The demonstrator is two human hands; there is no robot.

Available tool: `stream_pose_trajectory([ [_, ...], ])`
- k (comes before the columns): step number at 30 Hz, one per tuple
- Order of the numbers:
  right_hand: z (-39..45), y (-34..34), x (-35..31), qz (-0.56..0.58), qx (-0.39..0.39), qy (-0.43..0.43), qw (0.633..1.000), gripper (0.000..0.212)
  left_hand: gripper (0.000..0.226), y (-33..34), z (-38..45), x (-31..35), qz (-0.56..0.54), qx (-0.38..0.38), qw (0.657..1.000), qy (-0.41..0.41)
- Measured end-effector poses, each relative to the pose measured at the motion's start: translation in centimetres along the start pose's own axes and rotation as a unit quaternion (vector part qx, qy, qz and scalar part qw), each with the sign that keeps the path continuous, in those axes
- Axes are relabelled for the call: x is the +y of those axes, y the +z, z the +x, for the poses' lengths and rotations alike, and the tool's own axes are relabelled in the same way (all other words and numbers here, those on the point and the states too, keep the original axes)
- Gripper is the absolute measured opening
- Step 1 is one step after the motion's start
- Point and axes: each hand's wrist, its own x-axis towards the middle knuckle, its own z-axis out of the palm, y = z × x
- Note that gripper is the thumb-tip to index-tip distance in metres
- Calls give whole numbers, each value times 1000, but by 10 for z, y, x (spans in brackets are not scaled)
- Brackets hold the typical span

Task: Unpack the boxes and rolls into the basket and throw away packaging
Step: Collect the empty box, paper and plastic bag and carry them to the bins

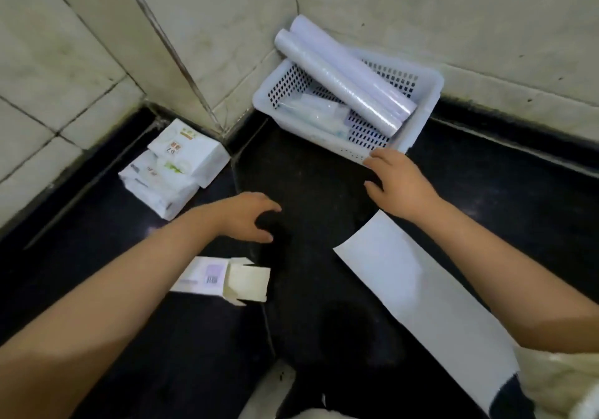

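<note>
we read this as a pause between items: the dark polished stone counter (308, 192) is the working surface, and the white perforated plastic basket (428, 94) in the tiled corner already holds two pale lilac wrapped rolls (343, 72) leaning over its back rim, plus some clear-wrapped packets. a long flat white carton (418, 292) lies under the right forearm. the stack of small white printed boxes (175, 166) sits well left, unpacked yet. an emptied white carton with open flaps (227, 279) lies nearer (likely rubbish). our right hand (398, 185) touches the basket's near rim, fingers loose, holding nothing; our left hand (246, 217) hovers half-curled, empty. next we'd reach left for the stack.
</note>
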Motion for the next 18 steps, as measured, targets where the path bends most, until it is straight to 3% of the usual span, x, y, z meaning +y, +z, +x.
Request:
stream_pose_trajectory([
  [3,-38,15,-7,-1,13,51,999,43,98,35,-34,-18,93,-134,985,-57],
  [5,-67,23,-6,-41,-45,133,989,49,110,53,-51,-23,147,-170,971,-77],
  [8,-115,26,-4,-96,-148,289,941,61,95,73,-64,-20,211,-85,972,-63],
  [11,-161,32,-8,-85,-158,407,896,65,82,82,-65,-6,215,-8,976,-20],
  [15,-207,37,-17,-82,-115,486,862,35,77,81,-56,42,206,61,975,53],
  [18,-238,32,-24,-31,-63,488,870,11,72,80,-49,99,209,106,964,124],
])
